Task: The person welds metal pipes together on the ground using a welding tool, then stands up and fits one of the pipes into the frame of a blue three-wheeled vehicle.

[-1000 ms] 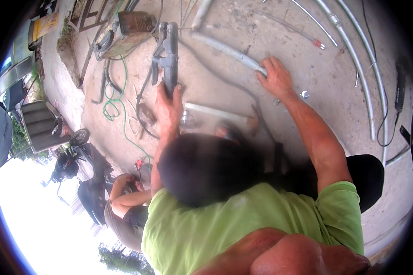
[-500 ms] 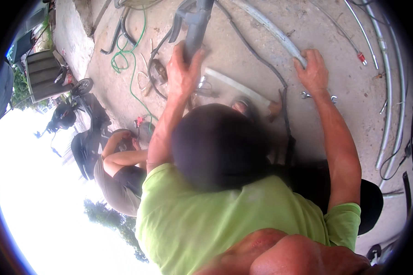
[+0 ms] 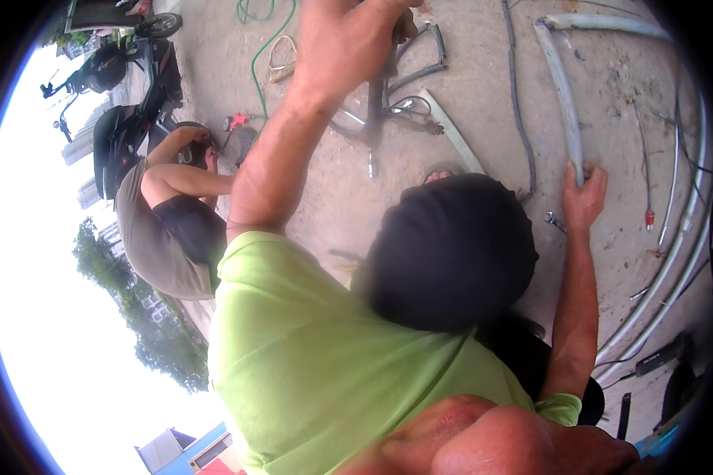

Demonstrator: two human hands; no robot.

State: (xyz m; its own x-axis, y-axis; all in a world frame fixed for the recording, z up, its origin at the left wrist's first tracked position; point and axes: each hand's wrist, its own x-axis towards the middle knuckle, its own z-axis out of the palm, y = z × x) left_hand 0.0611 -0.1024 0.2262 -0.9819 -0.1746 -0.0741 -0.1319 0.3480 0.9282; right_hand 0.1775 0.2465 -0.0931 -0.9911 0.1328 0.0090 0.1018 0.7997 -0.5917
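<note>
The right hand (image 3: pixel 585 198) is curling its fingers closed around the near end of a scuffed grey pipe (image 3: pixel 561 87), a round tube that is bending sharply farther up and fading into the dark rim. The left hand (image 3: pixel 348 43) is wrapping its fingers around a dark tool (image 3: pixel 375 107), mostly hidden by the palm and cut off above. A slim pale bar (image 3: pixel 454 133) is lying on rough, stained concrete (image 3: pixel 479 75), its near end hidden behind a smooth black rounded shape (image 3: pixel 455 253) I can't identify.
</note>
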